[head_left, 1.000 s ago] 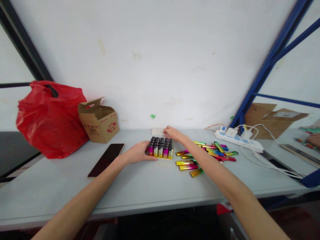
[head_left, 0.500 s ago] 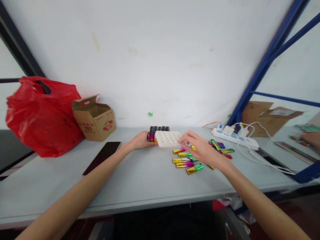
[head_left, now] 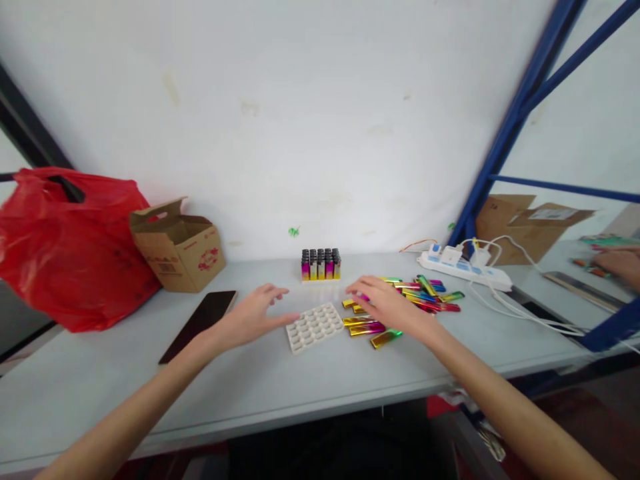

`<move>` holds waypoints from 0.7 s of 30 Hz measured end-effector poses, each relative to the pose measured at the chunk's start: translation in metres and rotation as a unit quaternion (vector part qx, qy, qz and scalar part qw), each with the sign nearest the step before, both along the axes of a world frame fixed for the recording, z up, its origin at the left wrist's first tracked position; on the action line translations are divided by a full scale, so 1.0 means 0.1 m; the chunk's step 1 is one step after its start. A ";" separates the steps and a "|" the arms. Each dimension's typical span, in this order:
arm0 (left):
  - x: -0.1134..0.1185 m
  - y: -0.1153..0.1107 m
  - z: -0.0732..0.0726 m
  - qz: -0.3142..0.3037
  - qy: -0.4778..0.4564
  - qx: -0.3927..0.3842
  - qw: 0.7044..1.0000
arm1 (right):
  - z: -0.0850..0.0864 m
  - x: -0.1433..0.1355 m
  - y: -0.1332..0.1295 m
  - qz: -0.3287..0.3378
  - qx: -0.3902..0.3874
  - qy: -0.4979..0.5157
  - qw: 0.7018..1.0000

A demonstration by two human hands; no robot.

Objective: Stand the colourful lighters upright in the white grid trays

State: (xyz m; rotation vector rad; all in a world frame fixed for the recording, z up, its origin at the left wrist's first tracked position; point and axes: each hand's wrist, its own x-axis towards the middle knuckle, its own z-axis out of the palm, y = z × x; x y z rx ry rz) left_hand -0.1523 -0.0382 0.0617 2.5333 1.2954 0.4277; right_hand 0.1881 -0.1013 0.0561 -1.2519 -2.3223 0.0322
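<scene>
A white tray with rows of slots (head_left: 315, 327) lies flat on the table between my hands. My left hand (head_left: 254, 312) is at its left edge, fingers apart and holding nothing; I cannot tell whether the thumb touches the tray. Above the loose lighters (head_left: 365, 328), to the tray's right, my right hand (head_left: 383, 301) hovers with fingers spread and nothing in them. These lighters are shiny yellow, green, purple and red, and the hand partly hides them. Behind the tray, near the wall, a block of upright lighters (head_left: 321, 265) with black tops stands in rows.
A dark phone (head_left: 200, 325) lies left of my hand. Further left are an open cardboard box (head_left: 185, 257) and a red plastic bag (head_left: 85, 247). A power strip (head_left: 465, 269) with white cables lies at right. Beyond the blue frame shows another person's hand (head_left: 620, 263).
The white tray went from my right hand down flat onto the table. My left hand let go of the upright lighters and came back toward me. The view shifted slightly.
</scene>
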 end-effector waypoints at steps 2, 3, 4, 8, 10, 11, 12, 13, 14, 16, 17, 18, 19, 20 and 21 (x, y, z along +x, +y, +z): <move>0.00 -0.28 -0.03 -0.025 0.014 -0.004 1.000 | -0.01 0.14 0.21 -0.030 -0.016 -0.041 0.999; 0.02 -0.38 -0.06 -0.041 0.016 -0.001 0.999 | -0.04 0.20 0.30 -0.030 -0.039 -0.059 0.997; 0.05 -0.45 -0.09 -0.053 0.016 0.001 0.998 | -0.06 0.23 0.38 -0.020 -0.061 -0.071 0.995; 0.20 -0.43 -0.18 -0.060 0.000 -0.005 0.998 | -0.16 0.30 0.57 0.025 -0.098 -0.069 0.993; 0.28 -0.30 -0.19 -0.065 -0.011 -0.016 0.998 | -0.18 0.33 0.62 0.014 -0.079 -0.032 0.996; 0.31 -0.22 -0.19 -0.067 -0.015 -0.017 0.997 | -0.17 0.34 0.64 0.003 -0.067 -0.002 0.998; 0.35 -0.14 -0.18 -0.072 -0.016 -0.018 0.997 | -0.16 0.36 0.68 -0.009 -0.057 0.038 0.998; 0.39 -0.07 -0.17 -0.076 -0.016 -0.019 0.997 | -0.14 0.37 0.71 -0.019 -0.056 0.089 0.994; 0.42 0.00 -0.17 -0.085 -0.016 -0.022 0.996 | -0.11 0.38 0.75 -0.025 -0.064 0.150 0.986; 0.48 0.11 -0.14 -0.106 -0.019 -0.029 0.994 | -0.04 0.36 0.83 -0.027 -0.098 0.289 0.952; 0.51 0.14 -0.14 -0.118 -0.021 -0.032 0.992 | 0.01 0.32 0.87 -0.023 -0.117 0.358 0.926; 0.52 0.17 -0.13 -0.130 -0.026 -0.034 0.991 | 0.05 0.27 0.89 -0.016 -0.135 0.423 0.896; 0.53 0.18 -0.13 -0.139 -0.031 -0.035 0.989 | 0.09 0.20 0.91 -0.009 -0.150 0.480 0.864; 0.54 0.19 -0.14 -0.144 -0.039 -0.034 0.988 | 0.13 0.13 0.92 -0.002 -0.162 0.528 0.833; 0.53 0.18 -0.16 -0.145 -0.049 -0.030 0.988 | 0.16 0.04 0.91 0.006 -0.173 0.566 0.806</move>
